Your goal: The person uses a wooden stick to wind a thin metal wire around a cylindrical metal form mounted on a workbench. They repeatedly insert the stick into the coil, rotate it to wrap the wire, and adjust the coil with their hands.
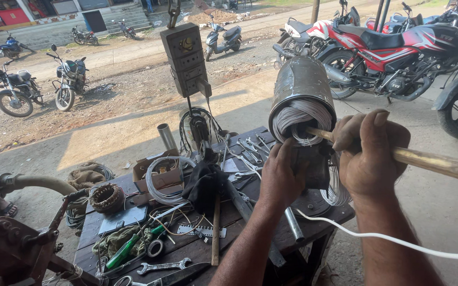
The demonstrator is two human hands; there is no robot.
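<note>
Right hand point(369, 153) grips stick point(436, 161) entering stator point(302, 98).

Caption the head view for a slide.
Right hand pushes a wooden stick into a wire-wound motor stator; left hand steadies it.

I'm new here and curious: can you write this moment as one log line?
right hand: grips wooden stick | stick tip: in wire coils | left hand: on metal cylinder
</note>
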